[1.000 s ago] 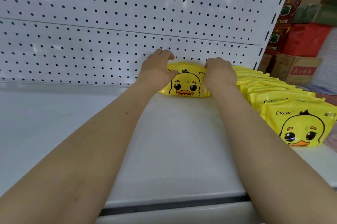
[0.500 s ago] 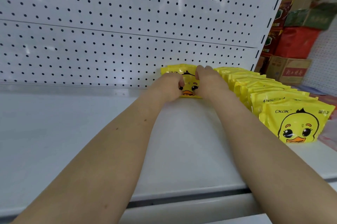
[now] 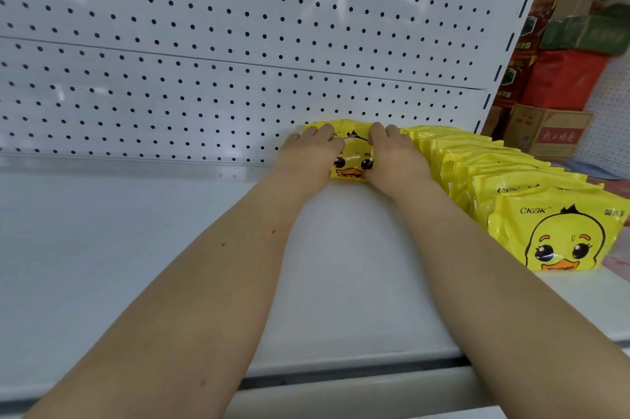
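white shelf (image 3: 143, 268) bears yellow duck packs (image 3: 559, 241).

The yellow duck pack (image 3: 353, 162) is soft plastic film, pretty glossy, with glare and little crinkles on it. Same shiny wrap on the row of packs (image 3: 552, 234) beside it. The shelf (image 3: 136, 265) looks like white painted metal, smooth with a dull sheen. The pegboard panel (image 3: 238, 43) has the same finish, just perforated. The brown box (image 3: 552, 132) is matt cardboard.

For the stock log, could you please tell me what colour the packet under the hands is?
The packet is yellow with a cartoon duck face, head view.
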### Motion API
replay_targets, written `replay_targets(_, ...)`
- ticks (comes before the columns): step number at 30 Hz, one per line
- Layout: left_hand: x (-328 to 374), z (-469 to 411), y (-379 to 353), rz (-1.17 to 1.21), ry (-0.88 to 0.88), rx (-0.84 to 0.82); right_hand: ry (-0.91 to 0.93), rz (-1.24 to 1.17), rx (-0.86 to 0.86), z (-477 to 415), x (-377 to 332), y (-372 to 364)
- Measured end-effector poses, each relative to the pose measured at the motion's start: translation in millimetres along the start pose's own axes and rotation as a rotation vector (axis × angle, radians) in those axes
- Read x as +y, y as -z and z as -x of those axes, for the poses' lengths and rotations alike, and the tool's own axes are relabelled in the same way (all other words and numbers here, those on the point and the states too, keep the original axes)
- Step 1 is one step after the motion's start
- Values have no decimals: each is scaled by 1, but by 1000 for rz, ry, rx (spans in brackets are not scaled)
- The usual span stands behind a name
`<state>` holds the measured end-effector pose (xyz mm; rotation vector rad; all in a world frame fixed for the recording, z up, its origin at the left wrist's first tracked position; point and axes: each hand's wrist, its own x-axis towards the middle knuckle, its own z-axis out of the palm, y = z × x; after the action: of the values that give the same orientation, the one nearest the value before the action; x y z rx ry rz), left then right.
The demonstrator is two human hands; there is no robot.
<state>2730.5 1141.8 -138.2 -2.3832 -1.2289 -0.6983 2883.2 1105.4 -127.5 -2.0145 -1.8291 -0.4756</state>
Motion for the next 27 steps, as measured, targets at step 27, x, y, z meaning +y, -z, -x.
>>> replay_targets(27,-96,113,117,-564,452,-12,461,-380,-115,-1,-122,51)
